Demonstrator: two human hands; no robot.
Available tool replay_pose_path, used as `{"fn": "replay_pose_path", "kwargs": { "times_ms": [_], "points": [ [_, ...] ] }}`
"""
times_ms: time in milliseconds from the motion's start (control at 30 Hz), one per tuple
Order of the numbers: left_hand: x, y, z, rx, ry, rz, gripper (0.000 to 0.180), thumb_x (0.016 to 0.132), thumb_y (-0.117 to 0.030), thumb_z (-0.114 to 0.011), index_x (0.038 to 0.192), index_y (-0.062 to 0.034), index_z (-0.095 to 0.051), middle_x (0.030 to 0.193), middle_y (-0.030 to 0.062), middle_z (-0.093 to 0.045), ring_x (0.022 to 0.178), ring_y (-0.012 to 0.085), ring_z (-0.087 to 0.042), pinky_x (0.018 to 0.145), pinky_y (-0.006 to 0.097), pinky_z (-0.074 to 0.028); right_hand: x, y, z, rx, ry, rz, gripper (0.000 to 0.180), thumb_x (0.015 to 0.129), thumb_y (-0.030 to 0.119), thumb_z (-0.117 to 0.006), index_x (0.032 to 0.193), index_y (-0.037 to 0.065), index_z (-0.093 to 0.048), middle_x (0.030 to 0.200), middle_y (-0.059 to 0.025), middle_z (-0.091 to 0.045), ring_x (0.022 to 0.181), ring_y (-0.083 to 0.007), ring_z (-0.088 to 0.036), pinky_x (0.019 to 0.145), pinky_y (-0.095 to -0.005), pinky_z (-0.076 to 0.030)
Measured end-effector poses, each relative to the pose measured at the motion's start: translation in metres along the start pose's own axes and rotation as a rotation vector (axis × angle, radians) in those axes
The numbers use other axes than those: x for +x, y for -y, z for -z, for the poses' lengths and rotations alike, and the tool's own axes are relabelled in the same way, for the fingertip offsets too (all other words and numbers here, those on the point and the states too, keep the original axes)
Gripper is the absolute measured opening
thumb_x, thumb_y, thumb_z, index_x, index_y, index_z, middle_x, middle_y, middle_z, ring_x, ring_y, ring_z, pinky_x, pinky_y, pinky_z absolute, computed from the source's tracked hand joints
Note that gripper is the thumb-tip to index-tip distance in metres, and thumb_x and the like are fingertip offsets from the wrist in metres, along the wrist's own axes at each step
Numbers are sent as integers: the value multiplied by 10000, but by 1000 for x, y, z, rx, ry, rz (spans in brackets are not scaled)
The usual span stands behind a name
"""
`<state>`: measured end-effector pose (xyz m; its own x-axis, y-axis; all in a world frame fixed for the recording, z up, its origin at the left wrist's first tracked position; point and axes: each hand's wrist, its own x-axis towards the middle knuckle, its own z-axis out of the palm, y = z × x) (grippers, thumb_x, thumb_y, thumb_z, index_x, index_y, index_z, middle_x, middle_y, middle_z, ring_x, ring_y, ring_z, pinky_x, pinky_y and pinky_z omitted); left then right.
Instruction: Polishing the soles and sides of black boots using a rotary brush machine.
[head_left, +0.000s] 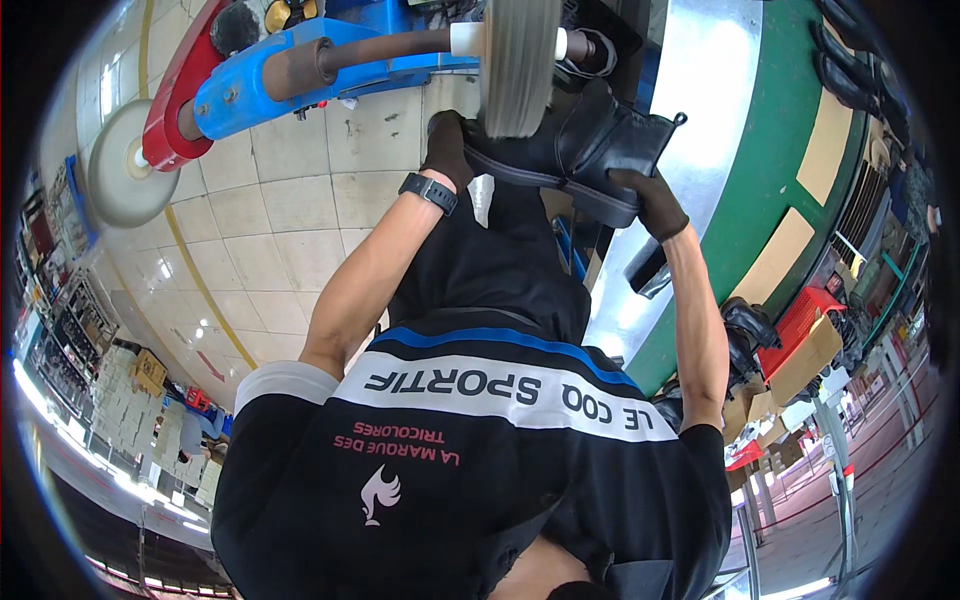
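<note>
A black leather ankle boot [598, 138] is held sideways between my two dark-gloved hands, toe to the left and its shaft opening to the right. My left hand [448, 150] is closed round the toe end. At the heel and back of the boot, my right hand [652, 202] grips from the right. The upper meets the lower edge of a grey, streaked brush wheel [522, 65], which covers part of the boot from view. This wheel sits on the brown shaft [390, 47] of a blue machine [255, 92].
A pale round wheel [122, 165] stands at the machine's left end, beside a red guard [180, 100]. On my right runs a green-topped bench [735, 215] with a metal edge [700, 70], more black footwear [845, 65] and a red crate [800, 325]. Tiled floor [290, 215] lies left.
</note>
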<state>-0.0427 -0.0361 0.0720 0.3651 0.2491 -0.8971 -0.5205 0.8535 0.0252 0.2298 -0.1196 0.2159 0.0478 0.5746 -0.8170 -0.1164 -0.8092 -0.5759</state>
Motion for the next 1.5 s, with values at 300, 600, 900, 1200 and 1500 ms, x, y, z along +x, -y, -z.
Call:
{"fn": "replay_pose_path", "kwargs": {
  "times_ms": [300, 600, 900, 1200, 1500],
  "points": [
    [-90, 12, -32, 1112, 13, -591, 420, 673, -44, -664, 1028, -10, -444, 990, 153, -568, 945, 275, -563, 821, 327, -449, -27, -10, -7, 151, 12, -74, 428, 707, 220, -664, 1054, 13, -525, 906, -100, -598, 737, -174, -594, 666, -270, -487],
    [-171, 13, -76, 1165, 486, -1335, 517, 755, 35, -589, 1190, -83, -334, 1113, 175, -544, 1019, 279, -557, 860, 351, -443, -112, -21, 5, -764, 44, 542, 557, 600, 125, -786, 1098, 51, -549, 1029, -73, -596, 943, -183, -556, 861, -319, -436],
    [-137, 11, -82, 993, 87, -1101, 268, 856, -92, -343, 867, 12, -590, 862, 156, -627, 810, 250, -606, 768, 302, -449, -84, -36, 16, -384, 54, 385, 520, 593, 92, -779, 1066, 47, -567, 991, -78, -616, 888, -173, -591, 792, -312, -481],
    [-51, 13, -34, 1479, -267, -933, 166, 815, -79, -447, 922, 8, -540, 865, 125, -607, 804, 206, -581, 728, 315, -451, -48, -9, 2, -116, -37, 96, 499, 617, 79, -723, 1070, 4, -528, 966, -79, -608, 843, -171, -577, 776, -293, -475],
    [-33, 13, -46, 318, -258, -191, 236, 827, -248, -432, 855, -71, -586, 867, 75, -589, 772, 177, -550, 713, 290, -436, -45, 9, -8, 60, -83, 37, 568, 610, 169, -737, 1100, 0, -505, 982, -102, -597, 870, -187, -584, 807, -299, -464]
  ]
}}
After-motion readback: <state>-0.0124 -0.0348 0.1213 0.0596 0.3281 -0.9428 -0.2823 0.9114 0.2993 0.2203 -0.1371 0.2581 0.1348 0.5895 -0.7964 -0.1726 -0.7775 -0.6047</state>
